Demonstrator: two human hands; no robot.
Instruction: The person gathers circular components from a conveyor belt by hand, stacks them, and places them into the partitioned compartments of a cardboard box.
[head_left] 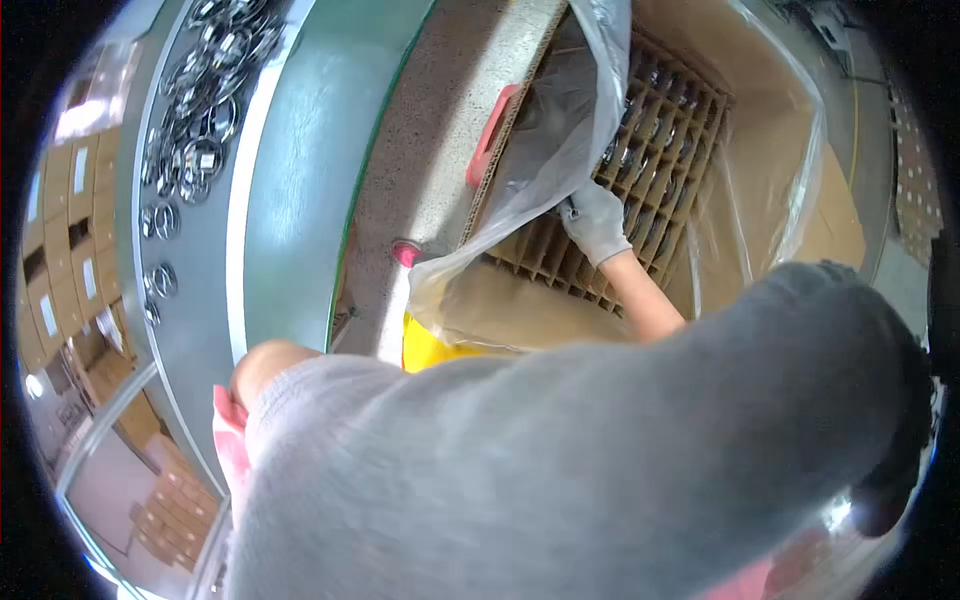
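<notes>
My right hand (595, 222), in a pale grey glove, reaches down over a cardboard divider grid (655, 165) inside a large carton. Its fingers are closed around a small dark piece (569, 207), mostly hidden by the glove. Shiny metal parts (650, 130) stand in many cells on the far side of the grid, while the cells near my hand on the left look brown inside. A clear plastic liner (530, 200) hangs over the carton's left wall, close to my fingers. My left hand is out of sight; only a bare part of that arm (268, 368) shows beyond the grey shirt.
On the left runs a conveyor (190, 290), carrying a heap of shiny round metal parts (205, 155) and several stray ones. A green ledge (315, 140) borders it. Between ledge and carton are a red handle-like piece (488, 140) and a yellow object (430, 348). Stacked cartons (75, 220) stand beyond.
</notes>
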